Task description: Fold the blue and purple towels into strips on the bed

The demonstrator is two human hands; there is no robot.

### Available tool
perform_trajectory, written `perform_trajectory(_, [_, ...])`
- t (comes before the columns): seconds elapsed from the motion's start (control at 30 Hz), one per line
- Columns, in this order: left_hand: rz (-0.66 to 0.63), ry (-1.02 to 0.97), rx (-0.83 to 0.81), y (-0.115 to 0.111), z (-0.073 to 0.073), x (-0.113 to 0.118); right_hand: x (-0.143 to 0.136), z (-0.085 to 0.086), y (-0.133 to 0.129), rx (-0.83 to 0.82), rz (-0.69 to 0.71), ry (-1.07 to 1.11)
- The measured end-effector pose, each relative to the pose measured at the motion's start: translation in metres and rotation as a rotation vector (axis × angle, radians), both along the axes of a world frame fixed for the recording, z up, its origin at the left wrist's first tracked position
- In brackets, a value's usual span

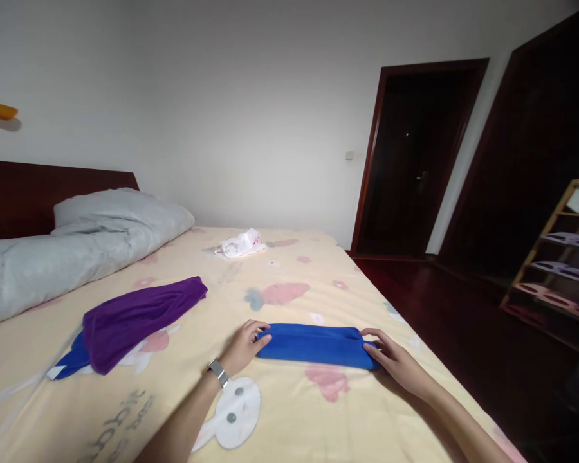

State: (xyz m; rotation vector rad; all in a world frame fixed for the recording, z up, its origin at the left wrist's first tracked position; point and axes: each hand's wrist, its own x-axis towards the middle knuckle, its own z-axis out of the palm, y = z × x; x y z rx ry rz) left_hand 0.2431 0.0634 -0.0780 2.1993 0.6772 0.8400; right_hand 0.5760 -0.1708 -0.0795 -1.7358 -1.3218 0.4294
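Note:
A blue cloth (316, 344), folded into a long narrow strip, lies across the yellow patterned bed sheet (289, 411) in front of me. My left hand (244, 347), with a watch on its wrist, pinches the strip's left end. My right hand (395, 360) holds the strip's right end with its fingers curled over the edge. A purple cloth (139, 315) lies to the left, on top of another blue cloth (70, 363) whose corner sticks out beneath it.
A grey duvet and pillow (77, 244) lie along the bed's left by the dark headboard. A white plastic bag (241, 244) sits at the far end. Right of the bed are dark floor, a doorway (410, 161) and a wooden shelf rack (560, 263).

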Motion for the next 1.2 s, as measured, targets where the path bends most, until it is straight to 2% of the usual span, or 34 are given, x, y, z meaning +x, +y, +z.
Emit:
perform_trajectory(0.07, [0.017,0.049,0.032,-0.003,0.002,-0.002,0.001,-0.002,0.001,-0.032,0.05,0.048])
perform_trajectory(0.17, [0.025,0.153,0.117,-0.006,0.004,-0.004,0.003,-0.006,0.003,-0.043,0.02,0.009])
perform_trajectory(0.37, [0.041,0.146,0.526,-0.015,0.013,-0.004,-0.004,-0.001,0.005,0.118,-0.101,-0.415])
perform_trajectory(0.43, [-0.026,0.141,0.645,-0.025,0.019,0.0,-0.016,0.004,0.007,0.187,-0.101,-0.522])
perform_trajectory(0.53, [-0.177,0.229,0.762,-0.041,0.022,0.01,-0.039,0.007,0.014,0.198,0.042,-0.638])
perform_trajectory(0.6, [-0.251,0.325,0.779,-0.047,0.019,0.017,-0.051,0.005,0.02,0.126,0.169,-0.687])
perform_trajectory(0.67, [-0.296,0.4,0.755,-0.047,0.013,0.022,-0.057,0.002,0.025,0.047,0.234,-0.706])
perform_trajectory(0.77, [-0.319,0.415,0.692,-0.039,0.007,0.025,-0.055,-0.001,0.027,-0.009,0.22,-0.716])
perform_trajectory(0.9, [-0.318,0.371,0.618,-0.026,0.005,0.023,-0.046,0.002,0.023,-0.037,0.193,-0.737])
perform_trajectory(1.1, [-0.28,0.449,0.524,-0.01,0.012,0.013,-0.029,0.001,0.019,-0.082,0.207,-0.763])
perform_trajectory(1.2, [-0.279,0.5,0.58,-0.012,0.019,0.008,-0.028,0.002,0.02,-0.082,0.206,-0.793])
